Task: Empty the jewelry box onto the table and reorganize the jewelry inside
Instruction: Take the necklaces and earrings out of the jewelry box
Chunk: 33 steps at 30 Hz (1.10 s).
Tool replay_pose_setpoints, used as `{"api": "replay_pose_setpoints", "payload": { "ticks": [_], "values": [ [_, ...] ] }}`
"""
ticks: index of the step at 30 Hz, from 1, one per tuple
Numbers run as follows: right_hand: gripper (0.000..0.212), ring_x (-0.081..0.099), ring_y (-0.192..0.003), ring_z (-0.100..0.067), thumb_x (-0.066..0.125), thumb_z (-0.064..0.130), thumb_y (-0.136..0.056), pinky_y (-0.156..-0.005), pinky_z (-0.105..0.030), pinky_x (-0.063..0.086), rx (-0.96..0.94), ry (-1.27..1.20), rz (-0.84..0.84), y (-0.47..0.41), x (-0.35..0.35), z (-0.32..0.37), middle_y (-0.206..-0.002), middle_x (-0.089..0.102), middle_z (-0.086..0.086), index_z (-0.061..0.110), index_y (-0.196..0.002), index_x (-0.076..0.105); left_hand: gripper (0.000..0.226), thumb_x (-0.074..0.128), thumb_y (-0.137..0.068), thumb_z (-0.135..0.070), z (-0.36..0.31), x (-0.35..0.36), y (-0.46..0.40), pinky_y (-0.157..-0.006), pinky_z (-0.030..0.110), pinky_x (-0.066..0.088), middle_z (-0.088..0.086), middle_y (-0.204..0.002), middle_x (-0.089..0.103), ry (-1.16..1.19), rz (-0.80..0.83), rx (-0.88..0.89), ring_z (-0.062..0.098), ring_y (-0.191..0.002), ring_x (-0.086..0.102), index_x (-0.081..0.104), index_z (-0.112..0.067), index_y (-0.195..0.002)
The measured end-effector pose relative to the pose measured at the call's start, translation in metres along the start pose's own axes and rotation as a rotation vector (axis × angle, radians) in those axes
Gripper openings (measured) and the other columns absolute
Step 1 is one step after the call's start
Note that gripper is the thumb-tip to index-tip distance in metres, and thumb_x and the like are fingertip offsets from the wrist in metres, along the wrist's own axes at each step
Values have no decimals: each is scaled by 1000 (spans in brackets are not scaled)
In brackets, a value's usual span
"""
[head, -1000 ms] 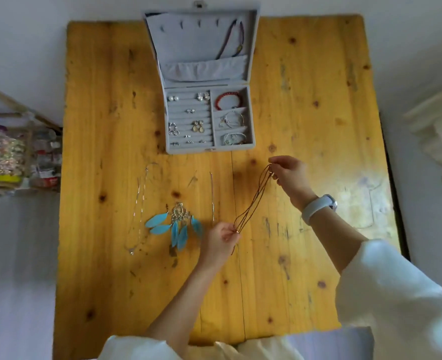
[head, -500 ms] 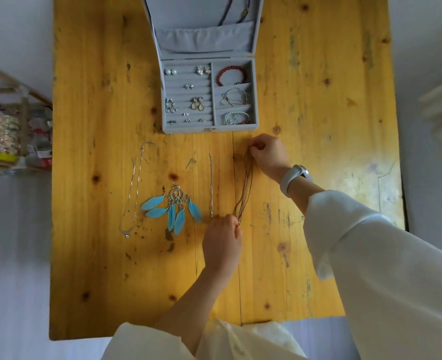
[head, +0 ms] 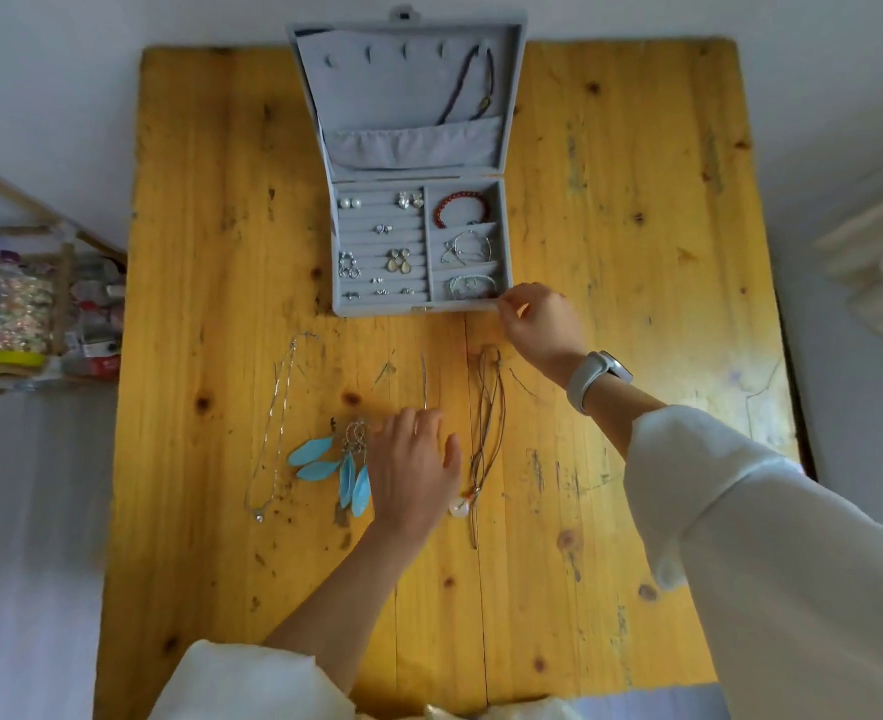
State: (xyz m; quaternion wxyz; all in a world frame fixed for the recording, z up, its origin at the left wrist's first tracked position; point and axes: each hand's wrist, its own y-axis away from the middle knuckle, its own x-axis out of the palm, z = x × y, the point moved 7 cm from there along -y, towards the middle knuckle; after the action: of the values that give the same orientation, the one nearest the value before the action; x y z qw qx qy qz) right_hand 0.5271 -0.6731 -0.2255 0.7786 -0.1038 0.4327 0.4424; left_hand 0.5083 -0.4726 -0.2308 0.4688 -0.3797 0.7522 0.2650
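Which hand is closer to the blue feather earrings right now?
Left. The left hand lies flat on the table right beside the blue feather earrings, on their right edge. The right hand is farther off, up at the jewelry box front corner.

No legible text, labels, brands or numbers anywhere: nothing readable on jewelry box, watch, or shelf clutter.

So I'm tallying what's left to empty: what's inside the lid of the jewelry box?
Inside the lid, one dark cord necklace hangs from the right hook, its lower end tucked into the fabric pocket. The pocket's contents are hidden.
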Motion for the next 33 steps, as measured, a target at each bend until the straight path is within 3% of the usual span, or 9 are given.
{"api": "replay_pose_setpoints", "payload": {
  "ticks": [6, 8, 10, 13, 16, 19, 24, 29, 33],
  "values": [
    [25, 62, -87, -29, 46, 18, -92, -73, -40, 51, -33, -111, -104, -49, -41, 43, -101, 68, -11, 10, -109, 62, 31, 66, -76, -14, -11, -60, -123, -86, 45, 43, 13, -109, 59, 12, -188, 116, 32, -103, 55, 63, -6, -106],
    [25, 62, -82, -28, 47, 17, -92, -69, -37, 50, -41, -158, -158, -74, -57, 60, -99, 68, -12, 9, -112, 61, 41, 66, -76, -13, -22, -86, -170, -91, 48, 41, 17, -121, 54, -57, -232, 159, 35, -114, 49, 58, -6, -115],
    [26, 61, -77, -26, 46, 18, -92, -62, -33, 47, -42, -179, -220, -95, -69, 73, -94, 69, -10, 11, -114, 58, 52, 64, -77, -15, -32, -108, -209, -98, 50, 34, 18, -135, 44, -125, -250, 191, 36, -126, 38, 50, -7, -127],
    [29, 62, -82, -30, 45, 26, -94, -63, -34, 45, -23, -153, -307, -116, -73, 83, -94, 69, -10, 13, -118, 55, 70, 57, -84, -22, -37, -122, -251, -110, 53, 11, 12, -154, 16, -236, -208, 208, 30, -141, 11, 24, -16, -145],
    [33, 63, -85, -35, 41, 35, -95, -63, -32, 41, 14, -5, -387, -130, -71, 89, -95, 69, -11, 13, -117, 53, 78, 55, -83, -24, -30, -125, -277, -109, 57, -7, 6, -156, 9, -324, -197, 184, 27, -143, -2, 11, -18, -148],
    [35, 63, -84, -37, 37, 38, -97, -64, -33, 40, 79, 71, -425, -139, -65, 92, -95, 68, -14, 11, -114, 51, 80, 58, -80, -23, -19, -119, -280, -108, 58, -7, 4, -154, 19, -341, -200, 180, 25, -143, 6, 16, -17, -147],
    [33, 62, -83, -38, 35, 35, -97, -65, -35, 41, 170, 93, -428, -147, -52, 92, -94, 68, -16, 10, -110, 51, 81, 60, -80, -24, -17, -115, -277, -111, 55, -5, 5, -154, 18, -322, -223, 213, 25, -143, 7, 16, -16, -147],
    [22, 60, -72, -32, 45, 24, -94, -62, -37, 45, 108, -180, -553, -138, -62, 95, -80, 67, -9, 9, -104, 56, 83, 62, -78, -21, -14, -118, -276, -110, 55, -4, 5, -154, 19, -311, -220, 227, 26, -143, 8, 16, -16, -147],
    [11, 46, -54, -10, 52, 17, -91, -57, -32, 42, -105, -414, -573, -133, -93, 112, -58, 50, 12, 9, -92, 60, 83, 58, -83, -27, -15, -116, -277, -110, 56, -7, 1, -156, 7, -301, -125, 180, 22, -143, -3, 6, -19, -148]
  ]
}}
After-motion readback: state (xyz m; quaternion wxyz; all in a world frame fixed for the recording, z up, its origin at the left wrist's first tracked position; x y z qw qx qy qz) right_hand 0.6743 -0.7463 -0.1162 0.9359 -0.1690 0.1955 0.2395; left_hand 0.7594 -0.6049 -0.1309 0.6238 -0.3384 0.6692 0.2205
